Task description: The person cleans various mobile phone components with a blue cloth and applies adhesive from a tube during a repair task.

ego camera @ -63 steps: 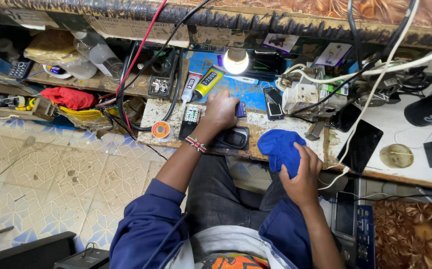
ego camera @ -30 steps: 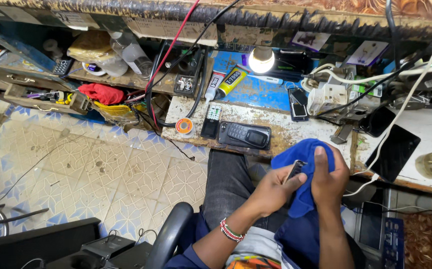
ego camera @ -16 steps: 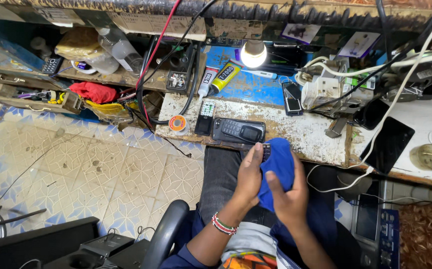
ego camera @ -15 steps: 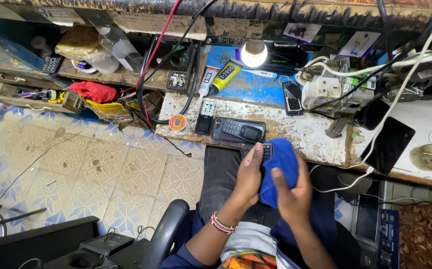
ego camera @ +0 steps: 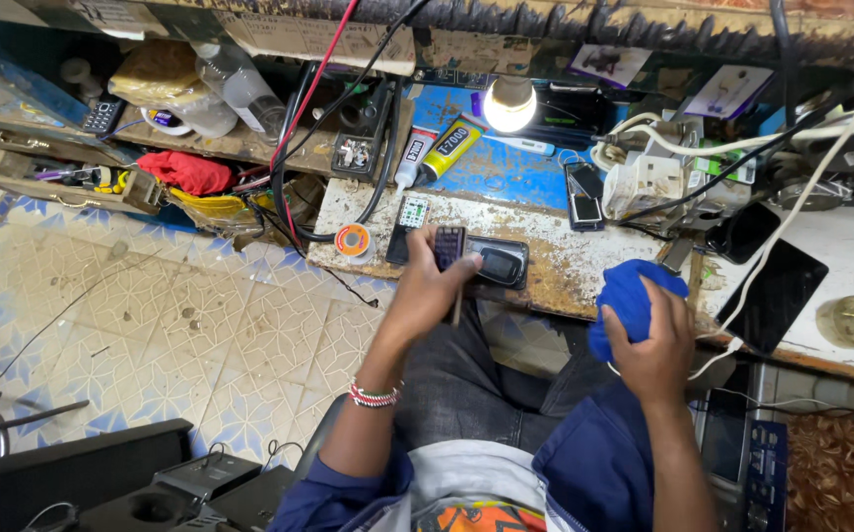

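My left hand [ego camera: 431, 293] holds a small dark keypad part [ego camera: 448, 247] upright over the front edge of the stained workbench [ego camera: 545, 271]. Just beyond it lies a dark mobile phone body [ego camera: 498, 263] on the bench. My right hand [ego camera: 656, 340] grips a bunched blue cloth [ego camera: 624, 297] at the bench's front edge, to the right of the phone. A beaded bracelet [ego camera: 375, 395] circles my left wrist.
A lit bulb [ego camera: 509, 101], glue tubes [ego camera: 435, 153], a solder spool [ego camera: 353, 239], another phone [ego camera: 581, 195], a white power strip [ego camera: 649, 184] and tangled cables crowd the bench. Dark tablets [ego camera: 780, 293] lie at right. A cluttered shelf with bottles and a red rag [ego camera: 187, 169] sits left, above tiled floor [ego camera: 151, 325].
My hands have parted. The left hand rose from my lap toward the phone body with the keypad part; the right hand carried the blue cloth out to the right.
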